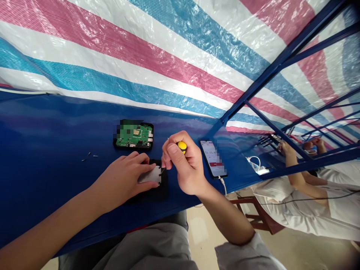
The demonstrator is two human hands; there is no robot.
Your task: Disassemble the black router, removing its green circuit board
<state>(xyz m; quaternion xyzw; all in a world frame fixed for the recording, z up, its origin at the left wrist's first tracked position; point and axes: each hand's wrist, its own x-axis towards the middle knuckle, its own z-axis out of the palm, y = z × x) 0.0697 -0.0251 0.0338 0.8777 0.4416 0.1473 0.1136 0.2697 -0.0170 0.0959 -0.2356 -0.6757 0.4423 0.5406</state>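
My left hand (128, 178) grips a flat silver metal plate (151, 175) by its sides, thumb at the near edge and fingers over the far one. Under and around the plate is a black piece (165, 183) on the table, partly hidden. My right hand (184, 165) is closed round a screwdriver (182, 145) with a yellow-and-black handle. Its shaft slants down to the plate's right edge, where small dark notches show. Beyond my hands lies a green circuit board (133, 134) in a black case. Several small screws (89, 154) are scattered left of my left hand.
A phone (212, 155) with a running timer and a white cable (222, 186) lies to the right. Blue metal frame bars (253, 84) rise beyond it. Striped sheeting (157, 56) hangs behind the blue table (42, 150). Other people (298, 195) sit at the right near a stool (260, 213).
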